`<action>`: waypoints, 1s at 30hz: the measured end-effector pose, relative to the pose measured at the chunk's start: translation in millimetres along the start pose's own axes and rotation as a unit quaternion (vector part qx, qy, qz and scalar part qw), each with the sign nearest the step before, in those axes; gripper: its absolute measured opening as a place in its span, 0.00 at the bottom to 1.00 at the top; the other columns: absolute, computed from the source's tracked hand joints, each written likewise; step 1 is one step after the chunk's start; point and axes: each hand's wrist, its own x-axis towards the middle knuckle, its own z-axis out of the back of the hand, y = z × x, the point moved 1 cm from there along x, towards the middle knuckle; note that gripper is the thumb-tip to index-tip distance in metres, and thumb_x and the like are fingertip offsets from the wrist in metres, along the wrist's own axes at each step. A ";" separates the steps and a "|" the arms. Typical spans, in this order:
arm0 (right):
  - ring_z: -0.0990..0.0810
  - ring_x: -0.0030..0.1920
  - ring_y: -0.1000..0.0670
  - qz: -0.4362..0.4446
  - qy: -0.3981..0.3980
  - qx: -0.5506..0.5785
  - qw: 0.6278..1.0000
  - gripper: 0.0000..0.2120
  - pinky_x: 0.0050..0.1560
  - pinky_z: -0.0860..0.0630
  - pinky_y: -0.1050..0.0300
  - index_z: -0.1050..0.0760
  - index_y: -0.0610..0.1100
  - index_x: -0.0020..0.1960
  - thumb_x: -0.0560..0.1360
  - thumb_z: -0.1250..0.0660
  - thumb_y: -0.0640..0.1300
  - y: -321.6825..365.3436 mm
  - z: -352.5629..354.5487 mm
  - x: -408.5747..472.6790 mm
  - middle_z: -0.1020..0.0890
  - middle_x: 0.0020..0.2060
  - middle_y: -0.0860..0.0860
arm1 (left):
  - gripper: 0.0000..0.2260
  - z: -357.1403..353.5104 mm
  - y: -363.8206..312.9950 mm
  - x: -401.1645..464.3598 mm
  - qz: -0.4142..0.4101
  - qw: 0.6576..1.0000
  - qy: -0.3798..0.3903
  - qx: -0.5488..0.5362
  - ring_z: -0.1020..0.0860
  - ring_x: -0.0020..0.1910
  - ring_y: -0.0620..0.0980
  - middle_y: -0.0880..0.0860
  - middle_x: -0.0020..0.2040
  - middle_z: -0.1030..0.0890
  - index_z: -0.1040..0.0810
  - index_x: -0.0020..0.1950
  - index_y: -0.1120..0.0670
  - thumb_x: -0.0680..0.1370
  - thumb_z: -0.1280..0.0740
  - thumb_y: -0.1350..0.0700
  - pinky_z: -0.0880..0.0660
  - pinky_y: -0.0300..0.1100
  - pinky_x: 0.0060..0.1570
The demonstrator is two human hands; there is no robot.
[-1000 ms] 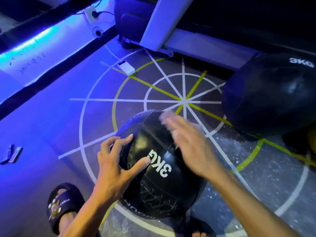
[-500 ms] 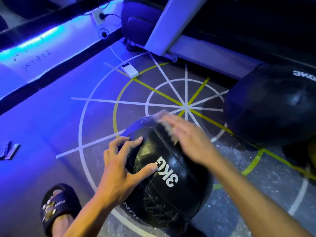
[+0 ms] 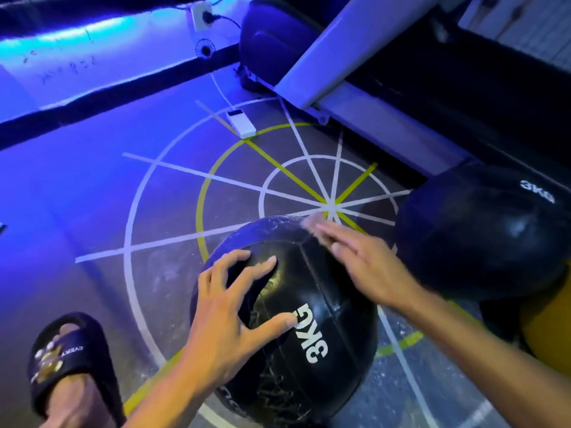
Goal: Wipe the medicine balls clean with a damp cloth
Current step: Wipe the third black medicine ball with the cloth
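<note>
A black medicine ball marked 3KG [image 3: 309, 304] sits on the floor in front of me. My left hand [image 3: 228, 316] rests on its near left side with fingers spread, fingertips pressing the leather. My right hand [image 3: 364, 267] lies flat across the ball's top right, fingers straight and blurred at the tips. No cloth shows under either hand. A second black 3KG medicine ball [image 3: 482, 233] sits to the right, apart from both hands.
The floor carries white and yellow circle markings [image 3: 330, 205]. A white power bank [image 3: 241, 123] with a cable lies beyond them. A machine frame [image 3: 324, 54] rises at the back. My sandalled foot [image 3: 68, 359] stands at lower left. A yellow object [image 3: 550, 332] sits at the right edge.
My right hand has slid across the top of the ball toward its far side. The ball has turned a little, the 3KG mark moving down and right. My left hand stays spread on it.
</note>
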 end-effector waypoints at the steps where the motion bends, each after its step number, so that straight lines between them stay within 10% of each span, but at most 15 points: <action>1: 0.35 0.77 0.58 0.060 0.028 -0.013 0.998 0.23 0.77 0.42 0.65 0.28 0.52 0.75 0.82 0.42 0.42 12.1 -8.4 -6.0 0.29 0.76 0.58 | 0.35 -1.6 1.9 -1.1 0.001 1.000 -0.005 -0.003 0.42 0.75 0.44 0.35 0.74 0.38 0.28 0.71 0.31 0.66 0.30 0.24 0.37 0.48 0.71; 4: 0.38 0.78 0.58 0.165 0.080 -0.014 0.983 0.23 0.79 0.44 0.60 0.28 0.54 0.75 0.83 0.40 0.38 14.8 -18.6 -10.3 0.31 0.76 0.61 | 0.34 -7.4 2.4 -3.5 -0.007 1.000 -0.012 0.009 0.42 0.77 0.47 0.37 0.75 0.37 0.28 0.72 0.32 0.67 0.30 0.25 0.37 0.51 0.72; 9: 0.25 0.70 0.57 -0.073 0.023 0.046 0.996 0.21 0.65 0.35 0.72 0.20 0.56 0.67 0.80 0.39 0.40 -16.6 1.5 50.8 0.21 0.67 0.62 | 0.34 -16.9 -6.6 -0.6 -0.013 1.000 -0.009 0.021 0.45 0.80 0.49 0.37 0.75 0.37 0.31 0.73 0.29 0.68 0.31 0.24 0.38 0.58 0.75; 14: 0.27 0.71 0.61 0.113 0.081 0.001 0.990 0.23 0.73 0.37 0.66 0.20 0.51 0.68 0.78 0.40 0.35 17.6 -24.5 41.0 0.22 0.69 0.59 | 0.34 -17.4 -5.6 -1.8 -0.021 0.999 -0.013 0.032 0.44 0.80 0.51 0.39 0.75 0.36 0.31 0.74 0.29 0.69 0.32 0.24 0.37 0.59 0.75; 18: 0.24 0.69 0.55 -0.074 0.025 -0.002 0.997 0.23 0.64 0.31 0.65 0.17 0.61 0.59 0.79 0.39 0.35 -27.7 -4.7 75.5 0.20 0.65 0.59 | 0.34 -17.5 -10.1 -3.8 -0.019 0.999 0.002 0.031 0.48 0.81 0.49 0.38 0.75 0.38 0.33 0.74 0.27 0.69 0.32 0.24 0.38 0.61 0.75; 23: 0.28 0.70 0.62 0.096 0.101 -0.001 0.990 0.23 0.73 0.38 0.68 0.19 0.50 0.67 0.78 0.39 0.32 20.7 -27.5 45.3 0.21 0.68 0.58 | 0.34 -18.5 -8.7 -8.0 -0.021 0.999 0.003 0.036 0.46 0.81 0.52 0.37 0.76 0.39 0.33 0.74 0.27 0.69 0.32 0.24 0.38 0.62 0.75; 30: 0.24 0.69 0.60 -0.015 0.081 0.016 0.996 0.25 0.74 0.34 0.61 0.17 0.53 0.62 0.77 0.39 0.30 -7.2 -6.4 69.0 0.19 0.65 0.58 | 0.34 -26.8 -17.3 -4.0 -0.038 0.998 0.016 0.042 0.49 0.82 0.52 0.36 0.76 0.40 0.34 0.74 0.27 0.70 0.33 0.23 0.41 0.61 0.77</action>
